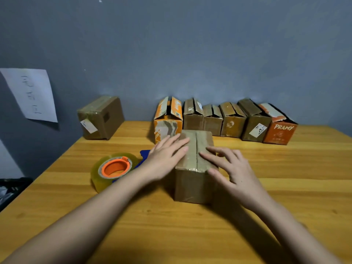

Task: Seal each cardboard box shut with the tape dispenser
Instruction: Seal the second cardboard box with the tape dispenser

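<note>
A wooden desk [285,187] with a yellow-brown striped grain stands against a grey-blue wall [190,44]. A white paper [30,94] hangs tilted on the wall at left — its handwriting is too blurred to read. Something dark [11,189] sits low beside the desk's left edge — unclear what.

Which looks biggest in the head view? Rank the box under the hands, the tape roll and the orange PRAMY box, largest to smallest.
1. Box under the hands, though it is nearest the camera.
2 and 3. Tape roll and PRAMY box look about alike; the box sits farther back, so no ranking.
</note>
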